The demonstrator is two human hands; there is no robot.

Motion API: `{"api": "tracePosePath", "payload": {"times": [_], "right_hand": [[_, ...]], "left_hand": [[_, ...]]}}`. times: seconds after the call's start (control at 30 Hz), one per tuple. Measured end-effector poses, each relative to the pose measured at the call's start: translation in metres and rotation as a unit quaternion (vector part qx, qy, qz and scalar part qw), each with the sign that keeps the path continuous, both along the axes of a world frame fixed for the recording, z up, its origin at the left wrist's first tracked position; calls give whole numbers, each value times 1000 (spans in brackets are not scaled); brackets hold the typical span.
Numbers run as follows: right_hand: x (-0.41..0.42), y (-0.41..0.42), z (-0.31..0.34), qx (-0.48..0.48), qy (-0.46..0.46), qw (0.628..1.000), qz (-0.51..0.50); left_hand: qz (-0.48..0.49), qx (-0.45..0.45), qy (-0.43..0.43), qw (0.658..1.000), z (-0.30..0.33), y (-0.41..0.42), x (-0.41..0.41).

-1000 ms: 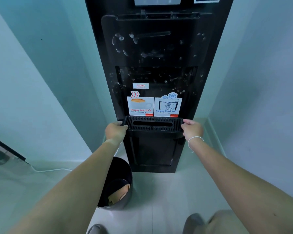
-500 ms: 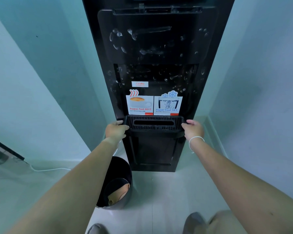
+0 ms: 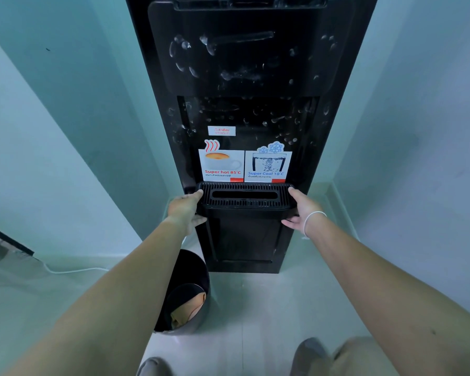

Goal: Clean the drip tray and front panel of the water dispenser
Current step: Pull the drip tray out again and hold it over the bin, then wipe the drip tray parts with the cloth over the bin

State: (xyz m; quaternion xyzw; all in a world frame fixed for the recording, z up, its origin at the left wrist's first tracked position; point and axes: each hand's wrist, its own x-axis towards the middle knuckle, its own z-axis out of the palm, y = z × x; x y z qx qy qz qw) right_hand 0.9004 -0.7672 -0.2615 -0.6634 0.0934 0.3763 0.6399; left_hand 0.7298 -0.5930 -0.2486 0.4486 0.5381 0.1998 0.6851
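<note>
A tall black water dispenser (image 3: pixel 244 77) stands in front of me, its glossy front panel (image 3: pixel 242 58) streaked with white smears and droplets. Two stickers, "Super hot 85°C" and "Super Cool 10°C", sit just above the black slotted drip tray (image 3: pixel 244 198). My left hand (image 3: pixel 186 210) grips the tray's left end, thumb on top and fingers beneath. My right hand (image 3: pixel 300 208), with a white band on the wrist, grips the right end the same way. The tray stands slightly out from the dispenser's front.
A dark round waste bin (image 3: pixel 185 294) with brown paper inside stands on the floor left of the dispenser's base. A white cable (image 3: pixel 73 271) runs along the left wall's foot. Pale walls close in on both sides. My shoes (image 3: pixel 310 354) show at the bottom.
Both hands have shifted from resting at the tray's ends to gripping under it, and the tray has come forward a little. The view has tilted slightly down.
</note>
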Motion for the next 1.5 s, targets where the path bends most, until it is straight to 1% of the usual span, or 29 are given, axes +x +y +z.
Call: {"api": "tracePosePath", "payload": {"times": [0.1, 0.23, 0.37, 0.7, 0.8, 0.87, 0.93, 1.0, 1.07, 1.2, 1.3, 1.43, 1.5], "right_hand": [[6, 3, -2, -14, 8, 1000, 8], [12, 7, -8, -34, 9, 999, 10], [16, 9, -16, -28, -1, 999, -17], [16, 8, -24, -24, -24, 999, -26], [15, 7, -26, -43, -49, 998, -26], [7, 3, -19, -79, -101, 991, -19], [-2, -3, -11, -138, -186, 973, -17], [-14, -9, 2, -184, -273, 944, -22], [-24, -12, 18, -192, -338, 921, -11], [-46, -7, 46, -176, -459, 870, 30], [-68, 4, 58, -148, -508, 845, 79], [-106, 22, 59, -89, -532, 827, 161], [-126, 31, 52, -78, -537, 813, 211]], "left_hand": [[3, 0, 15, 1000, 0, 2, 3], [5, -1, 9, 1000, -2, 5, 6], [6, 9, 11, 1000, -4, 7, 6], [16, 24, 3, 1000, -8, 6, 3], [20, 35, -4, 999, -8, 3, 1], [15, 49, -5, 999, -11, 2, -3], [6, 73, 1, 997, -9, -2, -8], [2, 108, 9, 994, -5, -5, -15], [2, 139, 13, 990, 1, -7, -22], [-12, 175, 20, 984, 16, -8, -42], [-29, 208, 46, 977, 22, -6, -61], [-29, 216, 79, 973, 19, -1, -92], [-22, 212, 89, 973, 12, 1, -108]]}}
